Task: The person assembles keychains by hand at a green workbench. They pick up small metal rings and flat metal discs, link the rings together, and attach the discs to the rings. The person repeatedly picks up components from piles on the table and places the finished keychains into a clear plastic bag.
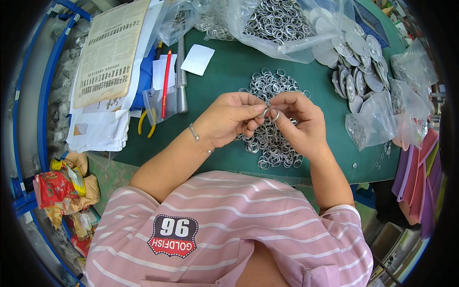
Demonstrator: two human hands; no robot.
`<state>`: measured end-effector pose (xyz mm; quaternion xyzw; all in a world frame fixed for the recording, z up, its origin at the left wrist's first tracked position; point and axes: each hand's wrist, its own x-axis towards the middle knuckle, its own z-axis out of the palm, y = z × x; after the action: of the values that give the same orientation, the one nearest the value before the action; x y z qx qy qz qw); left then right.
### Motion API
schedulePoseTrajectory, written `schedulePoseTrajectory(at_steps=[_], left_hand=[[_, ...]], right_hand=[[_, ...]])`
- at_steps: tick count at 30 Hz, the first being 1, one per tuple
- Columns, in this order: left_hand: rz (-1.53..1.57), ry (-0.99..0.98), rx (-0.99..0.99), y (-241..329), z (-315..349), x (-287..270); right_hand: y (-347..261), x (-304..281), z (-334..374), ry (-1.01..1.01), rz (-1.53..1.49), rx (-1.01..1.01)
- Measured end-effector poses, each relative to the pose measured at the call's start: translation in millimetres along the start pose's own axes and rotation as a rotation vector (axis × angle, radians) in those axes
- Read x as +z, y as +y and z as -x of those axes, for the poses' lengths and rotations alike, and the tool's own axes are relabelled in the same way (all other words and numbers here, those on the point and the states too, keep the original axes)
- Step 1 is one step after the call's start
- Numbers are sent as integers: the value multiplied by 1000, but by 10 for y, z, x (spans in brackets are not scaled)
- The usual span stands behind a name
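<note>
My left hand pinches a small silver metal ring between thumb and fingers. Close beside it, my right hand grips another silver ring between thumb and forefinger. The fingertips of both hands nearly meet above a loose pile of silver rings on the green table. Part of this pile is hidden beneath my hands. A thin silver bangle sits on my left wrist.
A clear bag of rings stands at the back. Round metal discs are heaped at right, near small plastic bags. At left lie papers, a red pencil, a tapered metal rod and yellow-handled pliers.
</note>
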<state>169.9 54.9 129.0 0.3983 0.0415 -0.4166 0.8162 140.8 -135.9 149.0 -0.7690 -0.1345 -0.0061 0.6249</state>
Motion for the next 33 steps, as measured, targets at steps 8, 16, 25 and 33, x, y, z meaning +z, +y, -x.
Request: schedulePoseTrajectory(at_steps=[8,16,25,33], left_hand=[[20,-12,17,9,44,22],[-184,283,264,147,45,-21],[-1206,530,678,93,-205,-390],[-1543,372,678,38,-778,-190]], right_hand=[[-116,0,-88,-110,289,-222],[-621,-227,-676,219,516,-637],[-670,-466,-720,-33,463,-421],[733,-474,-741,-67,872,-204]])
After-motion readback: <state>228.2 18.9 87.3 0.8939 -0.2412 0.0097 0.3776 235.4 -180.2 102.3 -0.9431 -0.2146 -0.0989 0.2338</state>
